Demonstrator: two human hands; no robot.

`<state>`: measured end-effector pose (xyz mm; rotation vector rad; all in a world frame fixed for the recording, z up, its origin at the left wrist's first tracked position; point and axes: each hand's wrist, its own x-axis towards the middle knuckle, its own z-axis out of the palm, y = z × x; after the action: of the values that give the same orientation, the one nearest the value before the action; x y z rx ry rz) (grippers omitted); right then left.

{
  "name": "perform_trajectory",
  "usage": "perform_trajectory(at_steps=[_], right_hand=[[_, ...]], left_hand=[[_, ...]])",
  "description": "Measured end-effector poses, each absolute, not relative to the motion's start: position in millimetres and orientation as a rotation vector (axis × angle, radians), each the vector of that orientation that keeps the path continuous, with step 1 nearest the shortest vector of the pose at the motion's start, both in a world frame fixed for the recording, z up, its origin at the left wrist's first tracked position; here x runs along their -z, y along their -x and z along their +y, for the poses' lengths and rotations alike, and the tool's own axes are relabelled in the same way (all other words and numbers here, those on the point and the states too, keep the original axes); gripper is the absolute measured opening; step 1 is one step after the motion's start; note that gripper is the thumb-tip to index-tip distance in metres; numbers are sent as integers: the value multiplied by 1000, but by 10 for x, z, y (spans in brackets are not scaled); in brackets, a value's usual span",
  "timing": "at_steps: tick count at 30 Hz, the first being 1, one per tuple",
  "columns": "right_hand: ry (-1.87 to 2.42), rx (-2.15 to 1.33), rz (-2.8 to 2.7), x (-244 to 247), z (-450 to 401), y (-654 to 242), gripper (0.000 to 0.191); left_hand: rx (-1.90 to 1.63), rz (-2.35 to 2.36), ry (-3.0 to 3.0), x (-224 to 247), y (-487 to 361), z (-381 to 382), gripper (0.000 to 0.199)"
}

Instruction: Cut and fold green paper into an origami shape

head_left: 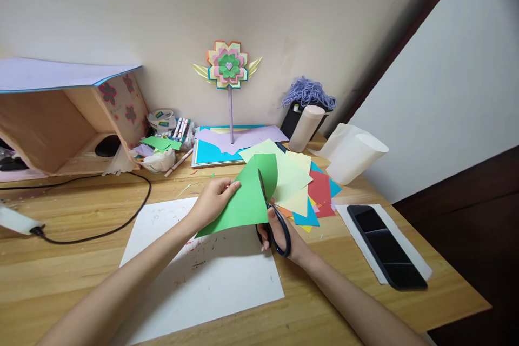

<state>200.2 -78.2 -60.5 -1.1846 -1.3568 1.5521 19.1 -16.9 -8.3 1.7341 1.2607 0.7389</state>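
A sheet of green paper [243,205] is pinched at its left edge by my left hand [213,200], thumb on top. My right hand [281,235] grips dark-handled scissors [283,243], fingers through the loops. One scissor blade lies over the green paper, pointing up and away from me; the other blade is hidden beneath it. The paper's right part curls up beside the blade. Below both hands lies a white sheet [211,275] with small coloured marks. Pale yellow sheets [298,178] lie just behind the scissors.
Red paper [319,186] and blue scraps lie to the right. A phone [385,246] rests on white tissue near the right edge. Behind stand a paper flower [229,65], a paper roll [352,157], a pink cylinder [307,128], a scrap basket [156,161] and an open box [117,113]. A black cable [101,239] crosses the left.
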Motion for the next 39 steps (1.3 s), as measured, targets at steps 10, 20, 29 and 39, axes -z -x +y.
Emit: perform_trajectory(at_steps=[10, 20, 29, 39], right_hand=[[1225, -1489, -1353, 597, -787, -1996, 49], [1236, -1513, -1287, 587, -768, -1991, 51], [1143, -1743, -1398, 552, -836, -1947, 54], [1146, -1591, -1543, 465, -873, -1924, 55]], left_hand=[[-714, 1238, -1670, 52, -218, -205, 41], [-694, 1212, -1645, 68, -202, -191, 41], [-847, 1204, -1517, 103, -195, -115, 40], [-874, 1215, -1593, 151, -266, -214, 40]])
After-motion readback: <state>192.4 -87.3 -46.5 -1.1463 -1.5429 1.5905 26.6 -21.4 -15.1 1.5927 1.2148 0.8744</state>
